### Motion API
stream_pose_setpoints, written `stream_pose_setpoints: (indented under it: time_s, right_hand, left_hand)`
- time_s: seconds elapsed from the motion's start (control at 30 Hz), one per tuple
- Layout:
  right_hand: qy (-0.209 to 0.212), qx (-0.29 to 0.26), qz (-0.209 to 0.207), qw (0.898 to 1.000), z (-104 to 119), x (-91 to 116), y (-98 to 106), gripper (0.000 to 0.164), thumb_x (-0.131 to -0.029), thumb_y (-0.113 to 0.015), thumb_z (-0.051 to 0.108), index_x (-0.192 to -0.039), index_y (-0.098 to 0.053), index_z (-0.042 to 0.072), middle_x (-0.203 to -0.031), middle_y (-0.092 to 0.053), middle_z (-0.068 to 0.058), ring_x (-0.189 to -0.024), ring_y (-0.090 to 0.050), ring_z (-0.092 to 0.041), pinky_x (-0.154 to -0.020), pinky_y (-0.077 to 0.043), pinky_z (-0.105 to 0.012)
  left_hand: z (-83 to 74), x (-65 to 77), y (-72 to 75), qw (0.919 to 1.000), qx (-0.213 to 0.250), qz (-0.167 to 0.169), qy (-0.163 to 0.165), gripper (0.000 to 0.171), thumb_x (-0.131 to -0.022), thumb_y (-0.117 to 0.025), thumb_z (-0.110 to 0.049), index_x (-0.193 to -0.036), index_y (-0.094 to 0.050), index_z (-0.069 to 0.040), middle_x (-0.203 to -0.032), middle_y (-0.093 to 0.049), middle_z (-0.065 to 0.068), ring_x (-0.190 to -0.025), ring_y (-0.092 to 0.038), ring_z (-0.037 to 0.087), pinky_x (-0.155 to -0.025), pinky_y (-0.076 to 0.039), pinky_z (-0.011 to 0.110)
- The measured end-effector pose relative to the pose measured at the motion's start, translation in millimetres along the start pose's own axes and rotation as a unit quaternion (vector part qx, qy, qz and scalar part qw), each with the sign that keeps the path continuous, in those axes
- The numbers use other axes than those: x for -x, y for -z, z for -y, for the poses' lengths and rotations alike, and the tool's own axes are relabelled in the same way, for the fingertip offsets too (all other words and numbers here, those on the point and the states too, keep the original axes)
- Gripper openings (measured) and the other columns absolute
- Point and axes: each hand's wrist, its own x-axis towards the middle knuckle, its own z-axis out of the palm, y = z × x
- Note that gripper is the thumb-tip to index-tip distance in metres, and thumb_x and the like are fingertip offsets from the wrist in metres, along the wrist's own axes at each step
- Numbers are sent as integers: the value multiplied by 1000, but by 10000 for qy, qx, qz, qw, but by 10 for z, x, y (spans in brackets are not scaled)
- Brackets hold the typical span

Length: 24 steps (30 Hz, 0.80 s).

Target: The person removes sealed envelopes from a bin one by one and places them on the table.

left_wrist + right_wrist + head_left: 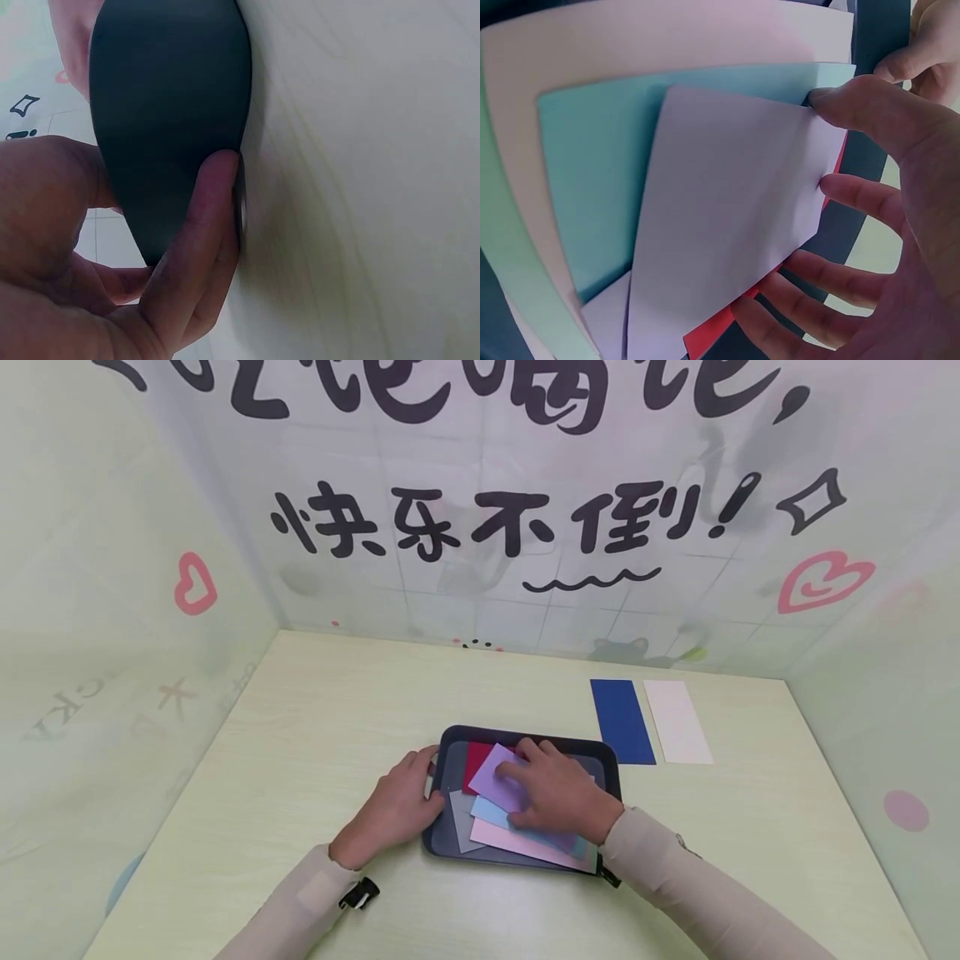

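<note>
A dark tray (442, 852) lies on the table, holding several overlapping coloured paper cards. My left hand (397, 806) grips the tray's left end; the left wrist view shows fingers against its outer wall (172, 90). Over the tray, my right hand (562, 793) holds a lavender card (720, 202) by its edge, thumb at one corner and the index fingertip at the side. Under and around it lie a light blue card (592, 165), a pink card (517, 842), a red card (475, 764) and a grey card (463, 827). A pale green card (517, 247) shows in the right wrist view.
A dark blue card (622, 722) and a white card (678, 722) lie side by side on the table (337, 693), behind and right of the tray. Printed curtain-like walls (480, 593) enclose the table's back and both sides.
</note>
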Motion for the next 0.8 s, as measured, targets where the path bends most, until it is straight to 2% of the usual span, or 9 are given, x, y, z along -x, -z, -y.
stream_pose_setpoints:
  time_s: [0.3,0.6,0.8]
  right_hand:
    - [29,22,-47,10000,-18,-9,18,57,-76,-76,52,-128,-61,35,-125,-51,-5,-100,-50,-18,-71,-52,-32]
    - [-54,-229,-4,9997,6,0,40,57,-76,-76,50,-128,-61,36,-126,-48,-3,-104,-46,-17,-69,-51,-31]
    - [55,-249,-199,9995,10,2,101,51,-78,-73,45,-127,-62,35,-128,-48,-4,-107,-45,-19,-76,-51,-32]
  left_hand:
    - [-15,3,7,10000,33,21,41,61,-87,-65,-13,-142,-44,1,-106,-55,5,-74,-52,14,-61,-46,27]
    - [-11,20,4,10000,-20,-33,-2,60,-87,-66,-14,-141,-45,1,-105,-55,5,-77,-53,14,-64,-47,28]
    - [-7,23,6,10000,-31,-49,-37,60,-86,-65,-13,-141,-46,1,-105,-55,4,-78,-53,14,-66,-47,29]
